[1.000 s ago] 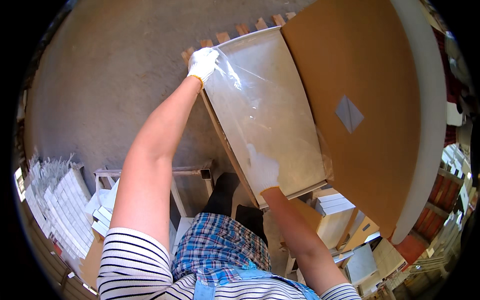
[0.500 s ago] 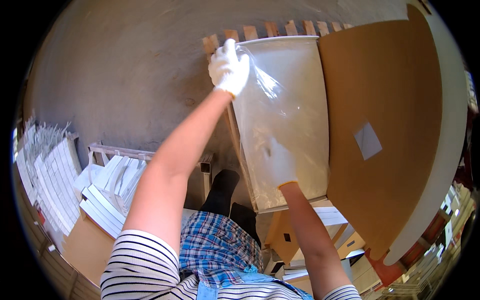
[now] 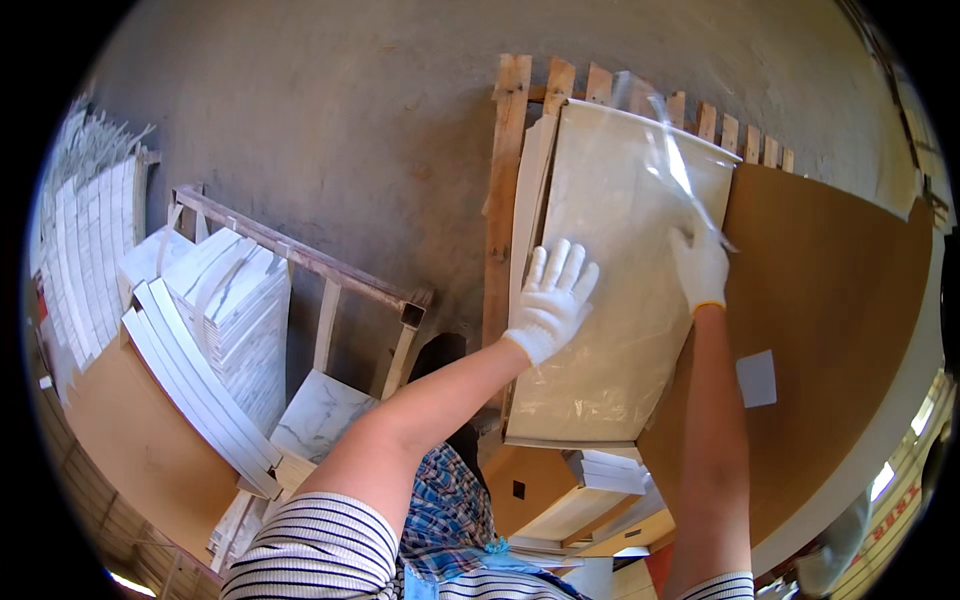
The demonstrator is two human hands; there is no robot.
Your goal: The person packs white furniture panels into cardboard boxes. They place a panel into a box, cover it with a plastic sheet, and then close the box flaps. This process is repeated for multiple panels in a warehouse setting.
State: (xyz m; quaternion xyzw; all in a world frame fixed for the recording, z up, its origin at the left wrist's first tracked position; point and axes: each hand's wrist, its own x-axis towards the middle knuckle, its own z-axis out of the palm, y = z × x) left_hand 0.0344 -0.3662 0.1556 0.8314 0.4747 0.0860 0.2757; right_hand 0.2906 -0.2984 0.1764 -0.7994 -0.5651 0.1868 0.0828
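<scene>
Head view: left hand (image 3: 552, 295) flat, fingers spread on the beige tile (image 3: 610, 290), right hand (image 3: 700, 265) pinching the clear plastic film (image 3: 680, 160), mid-peel probably; steady bracing likely needed next.

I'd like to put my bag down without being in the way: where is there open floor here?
The widest bare patch is the concrete floor between the wooden rack of marble tiles and the pallet. It is crowded near the left hand and right hand, both on the plastic-wrapped tile, with brown cardboard beside it.
</scene>
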